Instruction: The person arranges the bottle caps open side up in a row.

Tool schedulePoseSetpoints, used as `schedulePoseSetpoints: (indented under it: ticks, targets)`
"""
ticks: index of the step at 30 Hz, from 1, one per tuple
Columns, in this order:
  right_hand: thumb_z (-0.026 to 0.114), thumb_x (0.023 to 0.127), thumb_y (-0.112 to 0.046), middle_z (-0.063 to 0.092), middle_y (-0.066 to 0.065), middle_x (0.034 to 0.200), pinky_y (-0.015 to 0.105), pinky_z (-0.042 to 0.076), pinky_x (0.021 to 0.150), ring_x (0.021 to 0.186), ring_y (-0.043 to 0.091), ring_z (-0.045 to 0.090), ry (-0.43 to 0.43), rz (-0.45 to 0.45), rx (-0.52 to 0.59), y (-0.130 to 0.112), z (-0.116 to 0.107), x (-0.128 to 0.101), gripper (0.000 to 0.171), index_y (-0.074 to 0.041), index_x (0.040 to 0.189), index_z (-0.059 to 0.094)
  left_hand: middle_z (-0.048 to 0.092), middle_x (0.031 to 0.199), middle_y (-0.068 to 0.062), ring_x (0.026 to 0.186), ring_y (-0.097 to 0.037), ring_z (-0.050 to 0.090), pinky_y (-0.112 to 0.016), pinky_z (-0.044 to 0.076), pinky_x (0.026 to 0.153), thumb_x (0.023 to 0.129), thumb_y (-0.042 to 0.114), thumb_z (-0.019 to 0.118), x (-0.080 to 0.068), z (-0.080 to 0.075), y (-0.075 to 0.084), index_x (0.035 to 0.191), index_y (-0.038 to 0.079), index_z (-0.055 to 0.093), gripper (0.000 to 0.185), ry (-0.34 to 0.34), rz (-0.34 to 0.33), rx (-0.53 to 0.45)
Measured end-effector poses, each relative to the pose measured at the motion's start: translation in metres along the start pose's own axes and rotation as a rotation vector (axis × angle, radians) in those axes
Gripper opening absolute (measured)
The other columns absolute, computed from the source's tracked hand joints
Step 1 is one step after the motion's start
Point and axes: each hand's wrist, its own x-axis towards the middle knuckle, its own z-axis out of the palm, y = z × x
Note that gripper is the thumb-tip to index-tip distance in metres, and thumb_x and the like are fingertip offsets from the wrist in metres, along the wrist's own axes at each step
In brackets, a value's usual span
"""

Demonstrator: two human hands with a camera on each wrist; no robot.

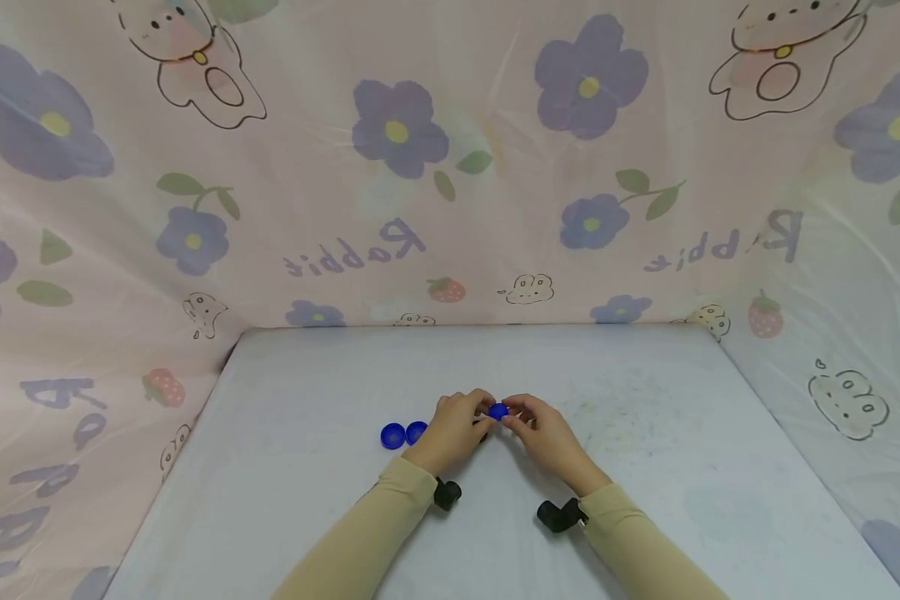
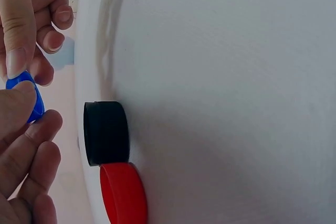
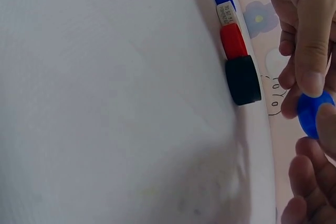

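Both hands, left (image 1: 456,427) and right (image 1: 543,433), pinch one blue cap (image 1: 498,410) above the bench (image 1: 645,500). A row of caps (image 3: 231,30) already lies there; this one is not yet placed.

two blue caps (image 1: 404,434) lie at nine o'clock on the white table (image 1: 645,400); a black cap (image 2: 106,133) touches a red cap (image 2: 124,192), perhaps stacked.

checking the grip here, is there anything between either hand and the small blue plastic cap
Nothing visible. The left hand and the right hand both pinch the small blue plastic cap directly, above the white table. The black cap and red cap lie apart on the table.
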Motion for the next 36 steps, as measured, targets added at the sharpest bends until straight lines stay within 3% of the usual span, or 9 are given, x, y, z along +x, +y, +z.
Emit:
schedulePoseSetpoints:
  ticks: [7,13,23,32,36]
  targets:
    - [0.058,0.098,-0.029,0.065,-0.002,0.098,0.031,0.048,0.066,0.079,0.013,0.057,-0.003,0.009,0.025,0.0023,0.0003,-0.0003,0.027,-0.015,0.121,0.063,0.069,0.102,0.004,0.092,-0.014,0.057,-0.036,0.034,0.092,0.096,0.027,0.062,0.0008,0.0014,0.0003,0.116,0.015,0.065,0.024,0.002,0.009,-0.015]
    - [0.055,0.099,-0.031,0.068,0.004,0.099,0.031,0.049,0.069,0.083,0.018,0.060,0.003,0.004,0.085,0.0031,-0.0006,-0.0009,0.023,-0.015,0.111,0.065,0.065,0.091,0.010,0.083,-0.010,0.053,-0.036,0.035,0.091,0.100,0.027,0.056,-0.0001,0.0021,-0.0005,0.115,0.014,0.065,0.023,0.009,0.012,-0.018]
    - [0.056,0.099,-0.028,0.068,0.007,0.092,0.032,0.048,0.067,0.079,0.023,0.061,0.017,0.028,0.114,0.0013,0.0004,-0.0012,0.019,-0.013,0.104,0.066,0.066,0.094,0.010,0.088,-0.010,0.057,-0.040,0.035,0.098,0.099,0.026,0.057,-0.0009,0.0031,-0.0017,0.120,0.014,0.061,0.024,0.026,0.008,-0.060]
    - [0.058,0.099,-0.022,0.067,0.010,0.090,0.029,0.049,0.063,0.078,0.026,0.062,0.032,0.006,0.159,0.0025,0.0032,-0.0002,0.016,-0.011,0.109,0.065,0.065,0.094,0.008,0.089,-0.012,0.059,-0.039,0.040,0.091,0.099,0.021,0.058,-0.0045,0.0009,-0.0020,0.118,0.013,0.058,0.021,0.064,0.024,-0.108]
    - [0.059,0.098,-0.019,0.067,0.010,0.090,0.028,0.046,0.057,0.074,0.027,0.061,0.022,-0.002,0.160,0.0037,0.0034,0.0000,0.022,-0.010,0.118,0.061,0.065,0.093,0.009,0.087,-0.011,0.058,-0.038,0.041,0.087,0.099,0.022,0.058,-0.0041,0.0015,-0.0031,0.117,0.014,0.059,0.020,0.065,0.021,-0.102]
